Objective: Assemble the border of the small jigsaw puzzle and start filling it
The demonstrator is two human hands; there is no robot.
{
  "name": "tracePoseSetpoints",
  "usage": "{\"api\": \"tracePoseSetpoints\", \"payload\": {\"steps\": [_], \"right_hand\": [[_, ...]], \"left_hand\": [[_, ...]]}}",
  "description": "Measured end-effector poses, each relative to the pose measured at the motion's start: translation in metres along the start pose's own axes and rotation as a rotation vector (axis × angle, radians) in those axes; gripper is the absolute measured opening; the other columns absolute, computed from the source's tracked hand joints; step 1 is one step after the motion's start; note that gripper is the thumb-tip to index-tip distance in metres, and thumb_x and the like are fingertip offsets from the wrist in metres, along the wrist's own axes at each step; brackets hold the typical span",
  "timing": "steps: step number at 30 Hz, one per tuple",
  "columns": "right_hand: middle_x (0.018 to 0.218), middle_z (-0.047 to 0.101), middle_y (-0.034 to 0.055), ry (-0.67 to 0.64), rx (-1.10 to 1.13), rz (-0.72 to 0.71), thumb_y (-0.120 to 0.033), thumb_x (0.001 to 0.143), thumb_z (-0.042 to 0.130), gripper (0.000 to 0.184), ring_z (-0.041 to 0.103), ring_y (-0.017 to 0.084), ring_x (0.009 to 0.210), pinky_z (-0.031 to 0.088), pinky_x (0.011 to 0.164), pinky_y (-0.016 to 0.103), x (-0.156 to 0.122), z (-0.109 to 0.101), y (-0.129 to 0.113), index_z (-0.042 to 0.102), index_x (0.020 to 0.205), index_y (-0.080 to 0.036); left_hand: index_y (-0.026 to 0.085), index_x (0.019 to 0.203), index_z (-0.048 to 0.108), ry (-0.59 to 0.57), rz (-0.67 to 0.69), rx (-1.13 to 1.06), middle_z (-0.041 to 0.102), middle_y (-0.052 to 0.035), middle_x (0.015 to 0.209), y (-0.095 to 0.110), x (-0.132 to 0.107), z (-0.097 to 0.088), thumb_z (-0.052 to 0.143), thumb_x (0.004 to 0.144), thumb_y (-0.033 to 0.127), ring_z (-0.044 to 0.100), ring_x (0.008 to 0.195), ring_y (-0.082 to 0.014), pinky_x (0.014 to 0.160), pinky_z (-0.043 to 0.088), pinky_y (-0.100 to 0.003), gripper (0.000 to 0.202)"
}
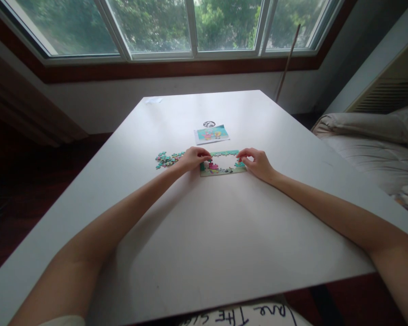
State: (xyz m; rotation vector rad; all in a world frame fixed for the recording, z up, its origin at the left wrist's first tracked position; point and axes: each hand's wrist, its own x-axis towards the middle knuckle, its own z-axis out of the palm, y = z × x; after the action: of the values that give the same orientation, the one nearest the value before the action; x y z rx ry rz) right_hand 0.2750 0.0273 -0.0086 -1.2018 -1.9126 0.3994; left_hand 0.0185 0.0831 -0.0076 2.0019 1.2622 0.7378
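A jigsaw puzzle [223, 173] lies on the white table, its border joined and its middle open, with pink pieces [213, 166] at the left inside. My left hand [194, 158] reaches over the puzzle's left edge, thumb and fingers closed together; whatever they pinch is too small to make out. At the right edge, my right hand [257, 163] pinches what looks like a small puzzle piece [239, 160] against the border. Loose puzzle pieces [166, 160] lie in a pile just left of my left hand.
Beyond the puzzle lies a picture card [211, 134] with cartoon figures, and behind it a dark round mark [209, 123]. A pale slip [153, 100] is at the table's [197, 235] far left corner. A stick [288, 63] leans by the window; a padded seat [363, 140] stands at right.
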Motion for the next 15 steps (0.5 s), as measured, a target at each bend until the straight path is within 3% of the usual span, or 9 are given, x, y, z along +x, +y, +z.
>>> {"api": "tracePoseSetpoints", "payload": {"steps": [9,15], "right_hand": [[0.069,0.069,-0.0001,0.0,0.015,0.011,-0.014,0.073,0.05,0.019,0.061,0.016,0.072,0.044,0.074,0.03,0.0,-0.001,0.001,0.068,0.076,-0.02],[0.07,0.069,-0.0001,-0.002,0.017,0.009,-0.013,0.074,0.05,0.019,0.061,0.016,0.073,0.044,0.073,0.029,0.0,-0.001,0.0,0.067,0.077,-0.02]], "left_hand": [[0.019,0.08,0.07,0.085,0.111,0.185,0.068,-0.0028,0.08,0.011,-0.011,0.003,0.063,0.07,0.03,0.053,0.066,-0.0144,0.066,0.042,-0.026,0.017],[0.017,0.093,0.067,0.156,0.303,0.383,0.064,-0.0082,0.092,0.005,-0.045,-0.014,0.048,0.084,0.025,0.056,0.079,-0.0189,0.075,0.044,-0.032,0.022]]}}
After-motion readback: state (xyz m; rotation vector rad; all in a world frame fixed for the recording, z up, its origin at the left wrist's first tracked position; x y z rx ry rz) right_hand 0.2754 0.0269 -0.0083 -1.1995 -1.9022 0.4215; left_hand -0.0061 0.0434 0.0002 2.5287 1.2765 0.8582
